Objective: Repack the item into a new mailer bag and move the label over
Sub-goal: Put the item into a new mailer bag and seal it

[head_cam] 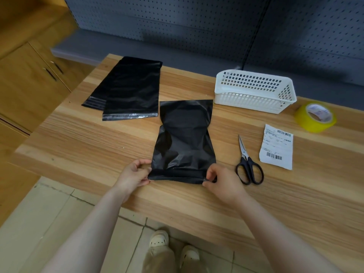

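Note:
A black mailer bag [184,138] lies in the middle of the wooden table [94,146], bulging with something inside, its near end folded over into a flap. My left hand [135,175] pinches the flap's left corner and my right hand [220,181] pinches its right corner. The white shipping label [276,147] with barcodes lies loose on the table to the right, apart from the bag. Two flat black mailer bags [130,89] lie overlapped at the back left.
Black-handled scissors [248,164] lie between the bag and the label. A white plastic basket [254,91] stands at the back right, a yellow tape roll [315,117] beside it. Wooden cabinets stand at the left, a grey pegboard wall behind.

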Tool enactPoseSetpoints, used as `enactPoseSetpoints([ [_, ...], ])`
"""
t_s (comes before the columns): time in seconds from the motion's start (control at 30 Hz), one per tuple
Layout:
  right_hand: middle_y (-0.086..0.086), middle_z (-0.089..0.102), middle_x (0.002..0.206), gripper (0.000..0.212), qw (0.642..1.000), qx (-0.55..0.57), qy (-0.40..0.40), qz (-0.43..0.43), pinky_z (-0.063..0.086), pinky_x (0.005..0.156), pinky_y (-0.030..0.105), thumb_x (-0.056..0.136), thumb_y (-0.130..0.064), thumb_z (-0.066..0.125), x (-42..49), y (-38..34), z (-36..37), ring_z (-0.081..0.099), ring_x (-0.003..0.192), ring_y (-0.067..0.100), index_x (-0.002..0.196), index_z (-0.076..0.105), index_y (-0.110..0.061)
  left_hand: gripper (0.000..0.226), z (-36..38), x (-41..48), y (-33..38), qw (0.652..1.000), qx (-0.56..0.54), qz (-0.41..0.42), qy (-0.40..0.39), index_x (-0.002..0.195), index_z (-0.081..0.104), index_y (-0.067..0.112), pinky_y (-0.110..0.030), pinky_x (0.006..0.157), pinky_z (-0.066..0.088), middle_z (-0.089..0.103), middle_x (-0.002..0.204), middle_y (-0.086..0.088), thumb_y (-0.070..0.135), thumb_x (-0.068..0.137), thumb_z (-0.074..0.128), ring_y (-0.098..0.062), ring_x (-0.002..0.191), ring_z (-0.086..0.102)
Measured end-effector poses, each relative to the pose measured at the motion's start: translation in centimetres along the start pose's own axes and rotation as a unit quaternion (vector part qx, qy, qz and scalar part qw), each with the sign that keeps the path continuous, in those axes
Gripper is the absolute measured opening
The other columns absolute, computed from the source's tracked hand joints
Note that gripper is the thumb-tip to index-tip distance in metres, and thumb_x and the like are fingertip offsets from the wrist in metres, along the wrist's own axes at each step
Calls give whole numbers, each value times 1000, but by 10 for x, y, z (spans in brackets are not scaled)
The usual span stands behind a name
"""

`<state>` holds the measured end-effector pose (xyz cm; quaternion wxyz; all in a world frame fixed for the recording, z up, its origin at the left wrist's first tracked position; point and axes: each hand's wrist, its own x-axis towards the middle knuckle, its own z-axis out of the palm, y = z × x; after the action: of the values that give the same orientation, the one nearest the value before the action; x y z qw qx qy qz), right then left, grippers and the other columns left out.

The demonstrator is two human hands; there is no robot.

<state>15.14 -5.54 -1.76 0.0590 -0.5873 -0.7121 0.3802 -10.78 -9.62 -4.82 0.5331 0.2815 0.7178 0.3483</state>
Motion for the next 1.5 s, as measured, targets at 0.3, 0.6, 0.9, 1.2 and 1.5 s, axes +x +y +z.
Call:
enactPoseSetpoints([
  [0.3,-7,68,85,32,994,101,-32,36,47,65,23,93,-4,38,-11,14,-11,63,83,14,107,52,-28,19,3,1,1,1000,-7,9,12,105,54,21,-22,64,51,65,91,-5,7,92,52,-14,77,65],
  [0.6,-6,61,84,40,992,114,23,47,43,75,22,83,13,32,-13,20,-10,57,88,13,70,56,-15,21,0,-1,-4,999,25,23,0,92,64,24,-23,70,51,63,98,-5,9,94,49,-17,88,60],
  [0.9,0,57,64,15,972,128,176,83,39,53,28,88,-17,51,-9,17,-7,50,58,16,75,57,-11,21,1,-4,-1,1000,19,18,-12,95,64,22,-22,71,50,65,95,-1,10,95,47,-11,84,62],
  [1.2,2,60,89,22,989,7,126,72,42,64,29,97,-12,37,0,21,3,58,78,20,114,50,-17,28,1,-7,1,999,14,16,-25,99,66,27,-19,71,49,71,94,0,12,97,42,-6,78,68],
  [1.5,-1,62,121,42,994,56,68,64,41,89,18,92,5,40,9,20,8,57,112,17,106,70,-22,38,-3,-5,1,998,40,8,-46,95,68,26,-13,67,52,70,98,5,-1,94,41,-6,79,69],
])
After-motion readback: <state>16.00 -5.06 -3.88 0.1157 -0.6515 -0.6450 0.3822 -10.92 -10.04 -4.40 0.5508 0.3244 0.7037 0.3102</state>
